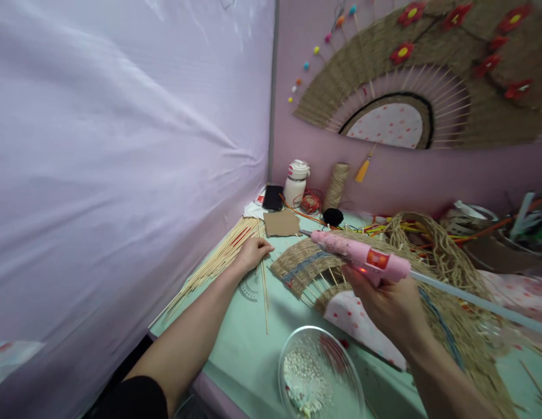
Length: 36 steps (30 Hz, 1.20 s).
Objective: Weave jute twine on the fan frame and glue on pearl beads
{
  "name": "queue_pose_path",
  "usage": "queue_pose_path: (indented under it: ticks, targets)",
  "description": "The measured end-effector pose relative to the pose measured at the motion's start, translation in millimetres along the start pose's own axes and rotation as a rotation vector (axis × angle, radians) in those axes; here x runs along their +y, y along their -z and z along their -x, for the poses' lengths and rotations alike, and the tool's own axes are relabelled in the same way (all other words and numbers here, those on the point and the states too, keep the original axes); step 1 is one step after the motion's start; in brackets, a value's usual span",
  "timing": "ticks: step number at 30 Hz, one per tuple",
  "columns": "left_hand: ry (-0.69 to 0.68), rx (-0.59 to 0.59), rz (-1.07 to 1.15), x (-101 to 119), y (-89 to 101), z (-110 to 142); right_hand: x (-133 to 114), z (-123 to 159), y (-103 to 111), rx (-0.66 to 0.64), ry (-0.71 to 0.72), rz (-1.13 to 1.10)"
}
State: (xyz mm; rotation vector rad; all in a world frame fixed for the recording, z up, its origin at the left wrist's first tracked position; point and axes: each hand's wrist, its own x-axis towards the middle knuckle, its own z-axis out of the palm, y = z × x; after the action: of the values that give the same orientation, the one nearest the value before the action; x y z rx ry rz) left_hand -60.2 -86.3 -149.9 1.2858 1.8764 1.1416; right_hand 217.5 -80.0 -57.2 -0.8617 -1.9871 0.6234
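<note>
My right hand [390,305] is wrapped round the handle of a pink glue gun [353,250]. A long translucent glue stick [467,299] runs out of its back, and its nozzle points left. Below the gun lies a woven twine fan [312,262] with thin wooden ribs and a white, red-dotted centre [358,320]. My left hand [255,251] is at the fan's left edge, thumb and fingers pinched together; anything between them is too small to make out. Under that hand lie a clear protractor [250,287] and loose thin sticks [264,294].
A bundle of bamboo sticks [209,265] lies left. Behind are cardboard [282,223], a phone [273,198], a white bottle [296,185] and a twine spool [336,185]. A clear bowl of pearl beads [308,372] stands in front. A flowered fan [393,64] hangs on the wall.
</note>
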Motion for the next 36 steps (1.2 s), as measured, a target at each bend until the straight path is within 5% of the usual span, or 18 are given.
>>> queue_pose_path:
  ticks: [12,36]
  targets:
    - [-0.005,-0.024,-0.093,-1,-2.4,0,-9,-3,6,0.012,0.123,0.052]
    - [-0.044,-0.032,-0.084,-10,-3.5,-4,-6,-2,5,-0.003,0.049,0.091]
